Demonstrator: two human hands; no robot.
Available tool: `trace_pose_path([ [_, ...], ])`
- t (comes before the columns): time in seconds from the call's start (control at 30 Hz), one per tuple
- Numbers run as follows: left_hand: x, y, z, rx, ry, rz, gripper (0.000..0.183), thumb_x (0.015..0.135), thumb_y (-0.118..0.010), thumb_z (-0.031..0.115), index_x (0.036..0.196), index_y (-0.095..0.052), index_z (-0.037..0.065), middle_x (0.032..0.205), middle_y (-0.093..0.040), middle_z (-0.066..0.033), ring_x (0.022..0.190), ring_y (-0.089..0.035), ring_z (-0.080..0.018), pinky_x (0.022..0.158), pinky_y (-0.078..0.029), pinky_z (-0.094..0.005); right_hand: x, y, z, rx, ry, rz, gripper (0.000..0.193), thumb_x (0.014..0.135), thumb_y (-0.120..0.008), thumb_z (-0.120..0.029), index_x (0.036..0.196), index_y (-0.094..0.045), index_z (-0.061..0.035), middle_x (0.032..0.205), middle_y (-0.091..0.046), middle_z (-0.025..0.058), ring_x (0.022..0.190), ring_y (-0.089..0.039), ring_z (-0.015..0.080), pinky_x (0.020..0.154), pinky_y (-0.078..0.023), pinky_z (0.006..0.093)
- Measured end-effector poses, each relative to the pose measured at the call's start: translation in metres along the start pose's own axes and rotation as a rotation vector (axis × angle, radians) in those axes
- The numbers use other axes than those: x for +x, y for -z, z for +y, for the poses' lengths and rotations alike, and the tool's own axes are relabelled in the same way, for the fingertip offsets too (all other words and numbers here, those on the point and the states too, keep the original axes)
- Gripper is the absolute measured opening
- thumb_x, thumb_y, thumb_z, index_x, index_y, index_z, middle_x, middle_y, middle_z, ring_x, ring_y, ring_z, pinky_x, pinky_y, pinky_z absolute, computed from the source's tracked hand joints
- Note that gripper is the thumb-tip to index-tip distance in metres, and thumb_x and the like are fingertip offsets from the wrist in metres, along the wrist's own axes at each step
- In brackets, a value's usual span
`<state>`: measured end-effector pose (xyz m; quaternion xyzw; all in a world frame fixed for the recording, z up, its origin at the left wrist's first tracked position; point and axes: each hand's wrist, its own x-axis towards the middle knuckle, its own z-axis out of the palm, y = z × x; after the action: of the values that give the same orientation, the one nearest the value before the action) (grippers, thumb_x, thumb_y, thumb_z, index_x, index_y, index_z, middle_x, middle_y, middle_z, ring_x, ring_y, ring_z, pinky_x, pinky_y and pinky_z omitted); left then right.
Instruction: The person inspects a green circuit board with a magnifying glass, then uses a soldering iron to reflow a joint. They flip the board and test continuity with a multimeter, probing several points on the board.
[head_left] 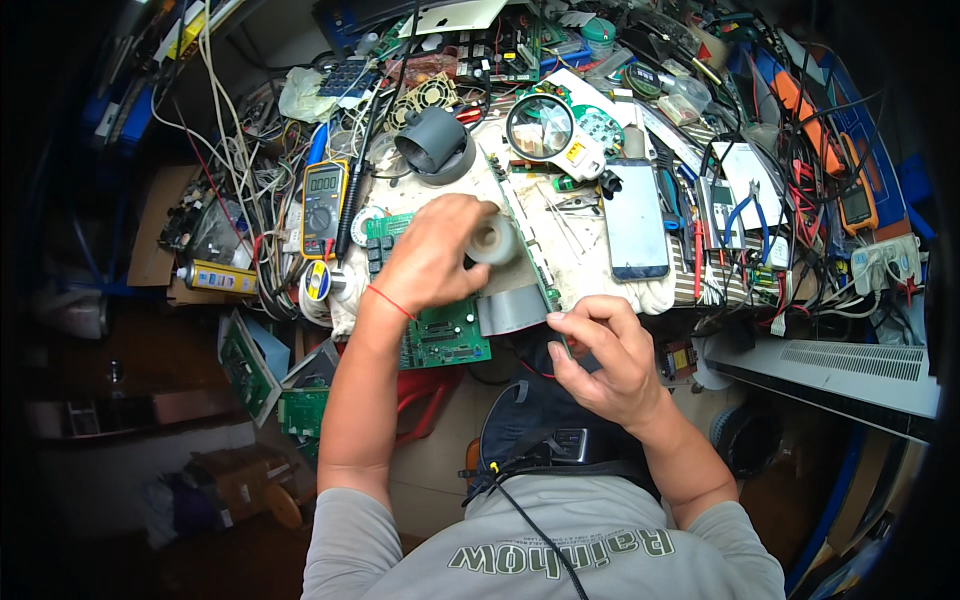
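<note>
My left hand (437,255) is closed around a whitish, translucent roll (505,240) that looks like tape, over the table's near middle. Beneath that hand lies a green circuit board (445,340), its near edge jutting past the table. My right hand (607,355) pinches the near end of a long circuit board (527,230) standing on edge and slanting away from me. Between the hands, a short grey pipe-like piece (515,308) rests against the boards. Farther off is a dark grey pipe fitting (435,145).
A yellow multimeter (324,210) stands left among tangled cables. To the right are a phone (636,220), a round magnifier (540,127) and blue-handled pliers (748,215). Electronic parts are heaped along the back. A white vented casing (830,375) sits below the table's right edge.
</note>
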<state>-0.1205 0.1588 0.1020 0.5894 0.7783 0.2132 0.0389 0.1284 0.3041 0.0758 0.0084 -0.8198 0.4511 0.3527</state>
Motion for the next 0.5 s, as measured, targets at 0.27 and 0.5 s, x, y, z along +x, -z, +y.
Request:
trace_pose_path([
  [0.27,0.0,-0.02,-0.009,-0.014,0.062,-0.074,0.061,0.073,-0.078,0.022,0.128,-0.065,0.0,0.118,-0.065,-0.0225,0.112,-0.063,-0.0462,0.102,-0.053,-0.0506,0.006,-0.011,-0.006,0.009,0.032,-0.023,0.043,0.082,-0.085,0.001,0.123,-0.075,-0.0071,0.108,-0.064,0.0087,0.075,-0.071,0.0213,0.063,-0.06,0.0341],
  [0.5,-0.005,-0.025,-0.013,-0.157,0.071,-0.066,0.057,0.08,-0.085,0.025,0.132,-0.069,0.007,0.128,-0.071,-0.0219,0.12,-0.064,-0.0461,0.105,-0.051,-0.0524,0.007,-0.034,-0.012,-0.008,0.109,-0.088,0.045,0.079,-0.086,-0.006,0.123,-0.074,-0.0075,0.109,-0.064,0.0066,0.075,-0.068,0.018,0.066,-0.059,0.0336],
])
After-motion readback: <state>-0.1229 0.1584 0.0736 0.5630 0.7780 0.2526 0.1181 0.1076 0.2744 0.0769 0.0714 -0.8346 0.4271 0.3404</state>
